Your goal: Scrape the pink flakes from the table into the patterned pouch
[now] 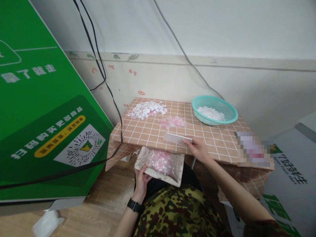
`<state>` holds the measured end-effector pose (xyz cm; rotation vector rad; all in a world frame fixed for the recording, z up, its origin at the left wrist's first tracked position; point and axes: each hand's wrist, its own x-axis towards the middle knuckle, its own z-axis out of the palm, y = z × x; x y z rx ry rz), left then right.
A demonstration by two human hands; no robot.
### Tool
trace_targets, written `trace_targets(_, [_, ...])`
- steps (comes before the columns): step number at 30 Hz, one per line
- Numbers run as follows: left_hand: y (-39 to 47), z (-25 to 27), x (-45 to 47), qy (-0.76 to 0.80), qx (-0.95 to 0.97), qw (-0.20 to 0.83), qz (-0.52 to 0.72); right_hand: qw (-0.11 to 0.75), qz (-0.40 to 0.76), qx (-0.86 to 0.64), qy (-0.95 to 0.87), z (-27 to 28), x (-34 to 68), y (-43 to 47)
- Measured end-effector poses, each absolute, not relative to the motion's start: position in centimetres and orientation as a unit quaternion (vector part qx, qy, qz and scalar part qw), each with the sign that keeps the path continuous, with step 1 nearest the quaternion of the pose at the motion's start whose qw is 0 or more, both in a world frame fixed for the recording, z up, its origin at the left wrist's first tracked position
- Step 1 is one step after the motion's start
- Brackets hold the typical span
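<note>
My left hand (143,181) grips the near left rim of a pale speckled rectangular tray (176,166), held just below the table's front edge. Small shiny pink and clear pieces (161,162) lie heaped in the tray. Over the table's front part, my right hand (197,148) is closed on the right end of a flat white strip (174,138); its exact kind is unclear. Beyond the strip lies a small patch of pink pieces (172,122) on the checked tablecloth (209,141). Farther back at the left is a pile of white and pink flakes (147,109).
A turquoise plastic basket (214,100) with white flakes in it stands at the back right. A blurred-out flat object (253,148) lies at the right edge. Black cables (116,102) hang beside a large green panel (49,108) on the left.
</note>
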<state>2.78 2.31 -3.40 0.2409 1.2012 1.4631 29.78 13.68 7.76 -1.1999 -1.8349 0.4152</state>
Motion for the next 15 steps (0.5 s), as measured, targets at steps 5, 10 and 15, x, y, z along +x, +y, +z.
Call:
trace_targets(5, [2.3,-3.6,2.6,0.515,0.098,0.577,0.626,0.463,0.121,-0.497,-0.724,7.4,29.1,12.5])
trace_targets(10, [2.3,-4.3,2.2,0.519,0.096,0.574,0.626,0.458,0.157,-0.415,-0.77,7.1,27.9,10.6])
trace_targets(15, [2.2,-4.6,2.1,0.512,0.093,0.574,0.633,0.48,0.125,-0.464,-0.734,7.1,28.0,12.3])
